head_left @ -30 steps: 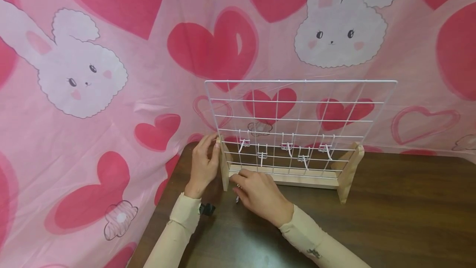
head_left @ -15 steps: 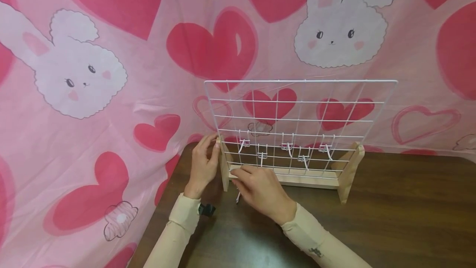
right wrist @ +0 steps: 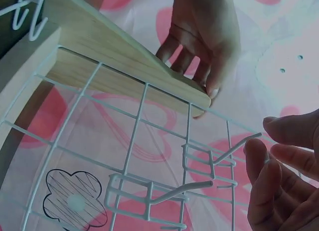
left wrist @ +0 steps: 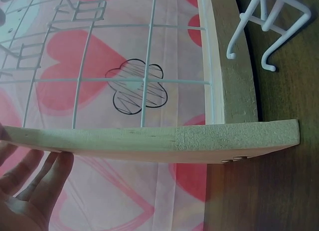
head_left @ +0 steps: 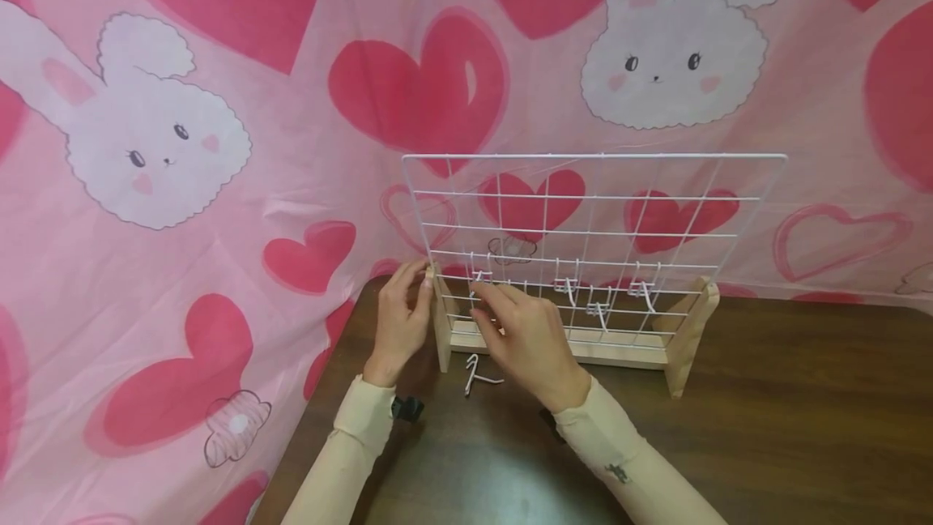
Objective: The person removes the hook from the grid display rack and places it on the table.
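A white wire grid rack [head_left: 594,155] stands in a wooden base. My left hand [head_left: 403,314] grips the rack's left wooden side panel [left wrist: 149,139], thumb on the front side and fingers behind. Several white wire hooks hang on the grid, among them the upper left hook [right wrist: 209,161] and a lower hook [right wrist: 148,198]. My right hand [head_left: 528,335] is raised before these two, thumb and fingertips apart close around the upper left hook's tip; in the head view it hides the lower one. A loose white hook [head_left: 474,377] lies on the table in front of the base.
More hooks, such as a middle hook [head_left: 565,285] and a right hook [head_left: 641,293], hang farther along the grid. The right wooden side panel [head_left: 688,339] stands on the dark wood table [head_left: 794,395]. A pink cloth with hearts and rabbits [head_left: 291,144] hangs behind.
My right hand has risen from the grid's lower left to the hanging hooks, uncovering the loose hook on the table. The left hand stays on the side panel.
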The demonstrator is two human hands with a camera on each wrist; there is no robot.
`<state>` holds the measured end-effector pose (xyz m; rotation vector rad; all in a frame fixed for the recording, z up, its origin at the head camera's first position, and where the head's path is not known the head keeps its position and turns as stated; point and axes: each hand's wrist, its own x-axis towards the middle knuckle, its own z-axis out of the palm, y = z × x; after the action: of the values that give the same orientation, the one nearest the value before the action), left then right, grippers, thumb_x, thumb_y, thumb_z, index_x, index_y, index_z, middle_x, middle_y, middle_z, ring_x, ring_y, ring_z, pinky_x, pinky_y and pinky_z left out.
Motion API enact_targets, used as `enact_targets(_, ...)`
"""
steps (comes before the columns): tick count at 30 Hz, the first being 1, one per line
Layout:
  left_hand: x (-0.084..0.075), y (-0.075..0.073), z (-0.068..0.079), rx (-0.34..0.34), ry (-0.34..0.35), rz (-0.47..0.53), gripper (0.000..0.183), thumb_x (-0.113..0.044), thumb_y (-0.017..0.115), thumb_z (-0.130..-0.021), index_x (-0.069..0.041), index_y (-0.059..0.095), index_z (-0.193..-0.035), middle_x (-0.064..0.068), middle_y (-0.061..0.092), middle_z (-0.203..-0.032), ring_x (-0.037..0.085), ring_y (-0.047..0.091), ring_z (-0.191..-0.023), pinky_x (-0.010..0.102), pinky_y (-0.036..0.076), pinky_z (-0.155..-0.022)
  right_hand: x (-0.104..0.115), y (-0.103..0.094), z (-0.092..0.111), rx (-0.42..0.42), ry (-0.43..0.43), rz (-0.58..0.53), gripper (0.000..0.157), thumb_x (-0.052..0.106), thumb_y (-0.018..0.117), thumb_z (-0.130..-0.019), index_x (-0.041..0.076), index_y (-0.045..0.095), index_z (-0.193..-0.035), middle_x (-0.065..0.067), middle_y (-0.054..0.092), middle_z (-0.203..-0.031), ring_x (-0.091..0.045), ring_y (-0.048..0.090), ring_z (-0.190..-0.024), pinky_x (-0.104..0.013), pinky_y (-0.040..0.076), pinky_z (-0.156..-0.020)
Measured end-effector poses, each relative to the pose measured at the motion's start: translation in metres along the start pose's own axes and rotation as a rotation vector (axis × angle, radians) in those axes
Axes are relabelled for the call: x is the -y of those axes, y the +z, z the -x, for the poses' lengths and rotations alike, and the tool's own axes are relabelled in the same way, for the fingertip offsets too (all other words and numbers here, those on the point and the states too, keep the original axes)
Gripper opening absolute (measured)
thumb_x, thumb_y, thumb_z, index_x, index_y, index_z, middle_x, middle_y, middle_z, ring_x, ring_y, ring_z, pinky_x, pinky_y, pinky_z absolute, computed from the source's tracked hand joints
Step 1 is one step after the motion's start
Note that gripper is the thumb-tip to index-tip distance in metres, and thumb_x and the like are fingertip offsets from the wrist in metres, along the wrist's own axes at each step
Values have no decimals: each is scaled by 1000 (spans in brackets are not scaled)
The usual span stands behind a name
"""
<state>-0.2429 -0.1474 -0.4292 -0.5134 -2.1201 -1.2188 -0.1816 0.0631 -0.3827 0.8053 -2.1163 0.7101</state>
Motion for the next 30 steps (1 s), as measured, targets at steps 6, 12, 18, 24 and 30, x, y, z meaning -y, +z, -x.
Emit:
enact_targets(6,-2,1,-1,-5,3,-14,29,-5,62,-100,5,69,-126,17,74,-118,33,74,-107,51,60,-95,-2,1,-5,-14,34,9,32,13,81,-88,7,74,-119,-7,77,-91,-15,62,-58,-31,52,-51)
enact_targets(12,-2,0,-1,-1,-2,-15,29,-5,62,-100,1,69,-127,16,74,-118,33,74,-108,51,59,-96,-4,5,-5,-10,48,51,33,14,83,-86,9,75,-118,-6,76,-93,-15,61,-56,-33,50,-49)
enact_targets(18,-1,-1,1,6,-8,-12,28,-7,61,-101,-1,69,-127,15,74,-118,31,73,-109,51,59,-97,-5,10,-6,2,48,100,33,16,86,-83,11,76,-114,-5,77,-92,-20,66,-59,-35,52,-49)
enact_targets(24,-1,-2,1,18,-19,10,28,-9,61,-102,-2,69,-128,15,73,-118,30,73,-108,50,63,-88,-3,15,-8,-8,24,127,27,14,84,-85,15,78,-110,-2,78,-92,-24,73,-64,-37,55,-51)
enact_targets(30,-2,-2,1,17,-21,-1,28,-8,61,-101,1,69,-127,15,73,-116,30,73,-107,50,63,-89,-2,18,-10,-19,25,135,20,12,83,-86,13,79,-105,-2,79,-89,-24,74,-66,-38,56,-52)
